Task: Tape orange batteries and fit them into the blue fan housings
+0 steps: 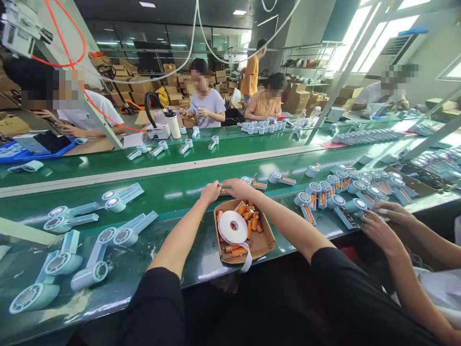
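My left hand point(210, 191) and my right hand point(236, 187) meet over the green belt point(173, 187), just beyond a cardboard tray point(264, 240). Both have their fingers pinched together on a small piece with an orange part between them; I cannot make it out. The tray holds several orange cylindrical cells point(248, 214) and a white roll of tape point(233, 227) with its loose end hanging over the front edge. Black sleeves cover both my upper arms.
Pale blue fan housings point(108, 238) lie on the belt to the left. More housings with orange cells point(336, 190) crowd the right, where another person's hands point(382, 221) work. Other people sit across the belt by a white device point(158, 130) and cardboard boxes.
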`<state>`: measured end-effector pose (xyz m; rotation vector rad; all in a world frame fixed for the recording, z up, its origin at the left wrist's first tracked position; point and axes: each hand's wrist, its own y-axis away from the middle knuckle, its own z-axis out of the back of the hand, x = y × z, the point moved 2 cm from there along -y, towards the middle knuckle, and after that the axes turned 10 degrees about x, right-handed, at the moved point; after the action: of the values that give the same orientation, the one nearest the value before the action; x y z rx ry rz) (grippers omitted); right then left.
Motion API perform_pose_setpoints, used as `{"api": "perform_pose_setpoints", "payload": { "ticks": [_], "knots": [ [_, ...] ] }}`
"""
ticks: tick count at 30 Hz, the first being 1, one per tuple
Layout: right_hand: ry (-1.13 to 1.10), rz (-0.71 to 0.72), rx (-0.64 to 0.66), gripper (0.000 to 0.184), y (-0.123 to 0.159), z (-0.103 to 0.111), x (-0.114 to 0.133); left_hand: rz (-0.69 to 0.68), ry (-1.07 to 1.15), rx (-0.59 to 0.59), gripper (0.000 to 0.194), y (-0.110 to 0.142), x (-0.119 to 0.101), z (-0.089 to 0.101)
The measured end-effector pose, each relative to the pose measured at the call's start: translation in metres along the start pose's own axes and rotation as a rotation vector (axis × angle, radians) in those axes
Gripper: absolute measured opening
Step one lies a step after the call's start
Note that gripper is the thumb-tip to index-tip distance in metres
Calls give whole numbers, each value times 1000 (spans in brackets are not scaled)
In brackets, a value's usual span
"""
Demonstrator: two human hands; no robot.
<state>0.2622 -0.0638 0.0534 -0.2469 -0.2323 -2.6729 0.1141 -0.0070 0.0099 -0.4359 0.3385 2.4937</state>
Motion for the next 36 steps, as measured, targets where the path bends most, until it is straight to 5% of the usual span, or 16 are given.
{"api": "perform_pose_setpoints", "payload": {
  "ticks": [3, 6, 8, 10, 14, 17, 21, 23, 27, 33, 36],
  "knots": [
    [-138, -47, -144, 43, 73, -9, 1, -120, -7, 15, 40, 33, -20, -1],
    [-377, -45, -160, 36, 144, -45, 14, -395, -89, 185, 46, 74, -43, -15],
    [-378, -82, -116, 33, 174, -71, 31, -535, -195, 306, 47, 98, -56, -24],
    [-305, -119, -84, 33, 187, -90, 50, -523, -295, 344, 45, 114, -65, -27],
    [-344, -30, -119, 38, 196, -100, 82, -381, -389, 311, 39, 139, -70, -18],
    [-457, 207, -131, 40, 209, -98, 98, -339, -325, 219, 47, 169, -62, -8],
    [-631, 620, 228, 37, 212, -101, 100, -344, -282, 49, 55, 212, -38, -11],
    [-629, 491, 248, 36, 194, -100, 85, -325, -291, -82, 53, 226, -25, -17],
    [-248, -16, 51, 25, 143, -93, 51, -311, -291, -312, 47, 237, -11, -30],
    [-153, -1, 123, 21, 115, -97, 46, -373, -273, -379, 47, 242, -19, -39],
    [-290, -50, -13, 27, 130, -88, 34, -364, -293, -383, 44, 249, -20, -40]
  ]
}}
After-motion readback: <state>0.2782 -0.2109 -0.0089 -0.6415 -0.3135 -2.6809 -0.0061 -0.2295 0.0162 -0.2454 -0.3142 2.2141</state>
